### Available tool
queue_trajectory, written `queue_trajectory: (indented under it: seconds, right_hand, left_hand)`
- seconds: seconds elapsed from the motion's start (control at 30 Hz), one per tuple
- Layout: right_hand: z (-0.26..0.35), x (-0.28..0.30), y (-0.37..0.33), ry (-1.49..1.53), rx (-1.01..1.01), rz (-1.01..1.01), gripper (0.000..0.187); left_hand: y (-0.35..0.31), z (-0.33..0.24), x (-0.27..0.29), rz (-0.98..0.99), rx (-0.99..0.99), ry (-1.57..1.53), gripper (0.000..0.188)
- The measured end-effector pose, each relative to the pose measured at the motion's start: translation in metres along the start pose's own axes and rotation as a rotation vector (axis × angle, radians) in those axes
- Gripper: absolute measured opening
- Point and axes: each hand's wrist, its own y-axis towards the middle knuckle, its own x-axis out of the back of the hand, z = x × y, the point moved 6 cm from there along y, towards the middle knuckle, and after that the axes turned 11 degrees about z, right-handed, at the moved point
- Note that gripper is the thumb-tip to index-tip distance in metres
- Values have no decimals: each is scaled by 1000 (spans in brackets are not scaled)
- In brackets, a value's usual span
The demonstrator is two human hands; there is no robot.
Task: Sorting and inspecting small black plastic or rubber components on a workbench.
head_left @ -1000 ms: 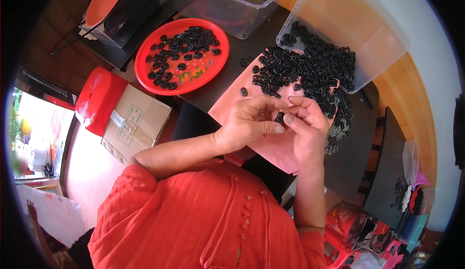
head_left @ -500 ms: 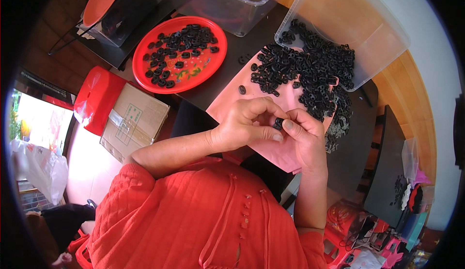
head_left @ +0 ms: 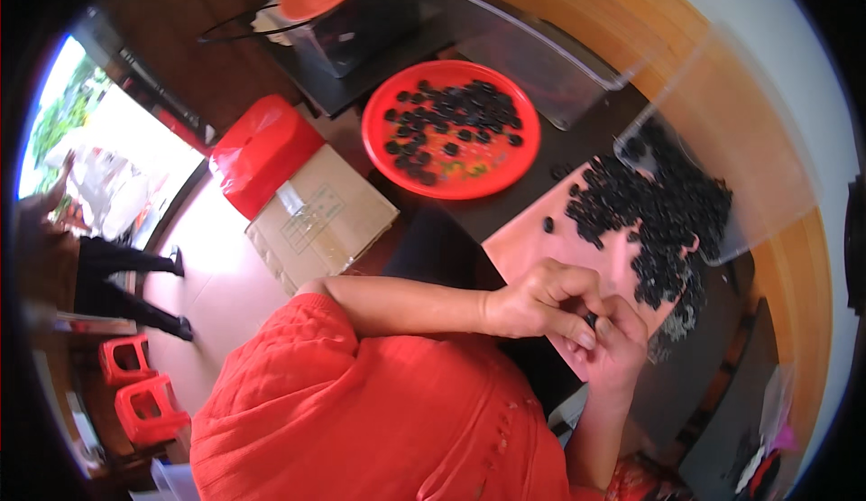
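Over the pink cloth [head_left: 519, 242] at the table's edge, my hands meet. Thumb and fingers of my left hand [head_left: 539, 307] are closed on a small black plastic piece [head_left: 591, 320], rounded and partly hidden by the fingers. My right hand [head_left: 621, 343] pinches the same piece from the other side. Beyond them on the cloth lies a large heap of small black plastic pieces [head_left: 622, 208]. One loose black oval piece [head_left: 548, 224] sits apart, left of the heap. A round red tray [head_left: 383, 154] further left holds many similar black pieces.
A clear bin [head_left: 767, 167] lies tipped behind the heap. Another clear bin [head_left: 532, 50] stands behind the tray. A cardboard box [head_left: 320, 217] and a red container [head_left: 262, 154] are at left. A person in dark trousers [head_left: 117, 284] stands near red stools [head_left: 149, 411].
The view has swung left, so the table and hands appear further right and a standing person has come into sight. Both hands still hold the black piece, now blurred.
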Motion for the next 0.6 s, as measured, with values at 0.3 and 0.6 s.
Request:
queue_trajectory:
  seconds: [0.3, 0.6]
  right_hand:
    - [-18, -17, 25, 179, 19, -7, 22]
    - [37, 27, 0, -486, 178, -350, 12]
  left_hand:
    - [-12, 3, 20, -112, 110, -308, 17]
    - [-38, -109, 152, -551, 199, 654, 22]
